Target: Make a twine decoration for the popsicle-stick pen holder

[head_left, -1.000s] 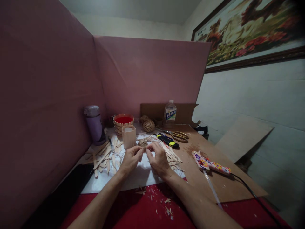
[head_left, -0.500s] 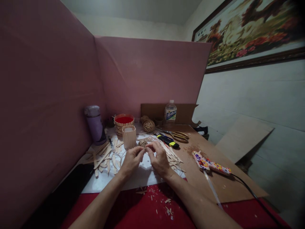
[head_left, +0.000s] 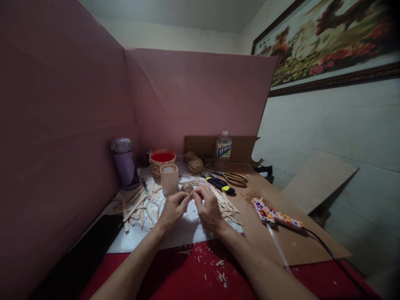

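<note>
My left hand [head_left: 173, 209] and my right hand [head_left: 207, 209] meet fingertip to fingertip over the white sheet [head_left: 187, 238]. Both are closed in a pinch, and whatever lies between the fingers is too small to make out. Just behind the fingertips sits a small ball of brown twine [head_left: 187, 188]. A cup made of pale craft sticks [head_left: 169, 181] stands upright behind my left hand. Loose craft sticks [head_left: 134, 210] lie scattered to the left, and more sticks [head_left: 227, 206] lie beside my right hand.
Farther back are a red-lined stick basket [head_left: 159, 168], a larger twine ball [head_left: 195, 165] and a clear bottle [head_left: 223, 150]. A utility knife [head_left: 220, 184], scissors [head_left: 236, 179] and a flowered glue gun [head_left: 275, 216] with its cord lie rightward. A purple flask [head_left: 125, 166] stands left.
My two hands stay almost in place, with only a slight shift at the pinched fingertips. The things on the table have not moved.
</note>
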Motion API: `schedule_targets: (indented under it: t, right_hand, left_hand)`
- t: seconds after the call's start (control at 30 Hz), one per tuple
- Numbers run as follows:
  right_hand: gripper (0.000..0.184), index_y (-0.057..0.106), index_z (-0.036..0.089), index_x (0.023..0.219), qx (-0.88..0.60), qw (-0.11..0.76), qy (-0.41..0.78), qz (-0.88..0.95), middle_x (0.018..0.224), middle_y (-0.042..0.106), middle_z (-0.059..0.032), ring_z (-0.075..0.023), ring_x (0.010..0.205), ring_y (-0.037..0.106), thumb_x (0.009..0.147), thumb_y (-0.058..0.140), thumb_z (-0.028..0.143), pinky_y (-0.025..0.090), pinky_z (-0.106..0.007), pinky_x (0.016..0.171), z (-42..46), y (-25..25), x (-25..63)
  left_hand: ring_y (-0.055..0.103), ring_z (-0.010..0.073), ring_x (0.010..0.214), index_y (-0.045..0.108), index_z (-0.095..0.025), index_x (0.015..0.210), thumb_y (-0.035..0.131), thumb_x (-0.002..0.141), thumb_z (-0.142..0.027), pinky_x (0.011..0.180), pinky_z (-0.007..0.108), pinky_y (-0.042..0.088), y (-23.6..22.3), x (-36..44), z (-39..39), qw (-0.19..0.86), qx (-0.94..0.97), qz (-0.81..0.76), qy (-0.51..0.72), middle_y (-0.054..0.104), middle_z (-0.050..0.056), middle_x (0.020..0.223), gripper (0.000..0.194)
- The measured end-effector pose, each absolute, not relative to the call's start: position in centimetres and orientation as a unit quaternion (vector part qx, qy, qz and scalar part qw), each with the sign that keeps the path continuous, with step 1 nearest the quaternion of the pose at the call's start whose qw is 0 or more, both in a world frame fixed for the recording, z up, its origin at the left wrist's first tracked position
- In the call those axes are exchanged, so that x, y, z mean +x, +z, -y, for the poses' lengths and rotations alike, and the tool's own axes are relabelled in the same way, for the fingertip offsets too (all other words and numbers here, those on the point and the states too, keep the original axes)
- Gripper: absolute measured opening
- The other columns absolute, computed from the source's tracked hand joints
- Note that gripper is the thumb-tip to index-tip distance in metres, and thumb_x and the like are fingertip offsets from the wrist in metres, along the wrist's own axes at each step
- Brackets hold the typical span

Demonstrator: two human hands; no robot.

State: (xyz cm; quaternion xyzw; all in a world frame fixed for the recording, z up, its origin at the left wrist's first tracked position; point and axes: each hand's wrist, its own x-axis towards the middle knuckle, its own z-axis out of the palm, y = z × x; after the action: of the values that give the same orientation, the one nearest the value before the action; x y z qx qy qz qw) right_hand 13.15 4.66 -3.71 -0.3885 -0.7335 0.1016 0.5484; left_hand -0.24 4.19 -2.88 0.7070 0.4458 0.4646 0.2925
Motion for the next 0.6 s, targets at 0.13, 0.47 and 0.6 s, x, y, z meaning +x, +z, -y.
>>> schedule_targets:
  t: [0.13, 0.47, 0.6]
  right_hand:
    - [0.013, 0.05, 0.018, 0.074, -0.392, 0.549, 0.097, 0.732, 0.079, 0.052, -0.0038, -0.016, 0.077, 0.048, 0.084, 0.042, 0.018, 0.038, -0.028, 0.07, -4.65, -3.71, 13.17]
    - [0.015, 0.054, 0.018, 0.081, -0.388, 0.538, 0.122, 0.738, 0.08, 0.057, -0.0039, -0.0158, 0.078, 0.052, 0.085, 0.04, 0.019, 0.04, -0.026, 0.071, -4.51, -3.58, 13.24]
    - [0.016, 0.053, 0.018, 0.081, -0.408, 0.522, 0.109, 0.741, 0.075, 0.057, -0.003, -0.015, 0.071, 0.052, 0.086, 0.038, 0.021, 0.039, -0.025, 0.066, -4.55, -3.81, 13.31]
  left_hand:
    - [0.039, 0.0093, 0.05, 0.059, -0.013, 0.07, 0.046, 0.08, -0.043, 0.049, 0.021, 0.031, -2.83, -0.26, -4.07, 0.282, 0.713, -0.447, 0.46, 0.045, -0.002, 0.052, 0.034]
    - [0.04, 0.0092, 0.049, 0.058, -0.015, 0.066, 0.047, 0.08, -0.041, 0.049, 0.021, 0.032, -2.43, -0.25, -3.68, 0.249, 0.728, -0.445, 0.458, 0.046, -0.002, 0.05, 0.032]
    - [0.041, 0.0093, 0.049, 0.058, -0.015, 0.067, 0.046, 0.081, -0.041, 0.049, 0.02, 0.032, -2.46, -0.22, -3.78, 0.252, 0.727, -0.447, 0.456, 0.047, -0.002, 0.05, 0.032]
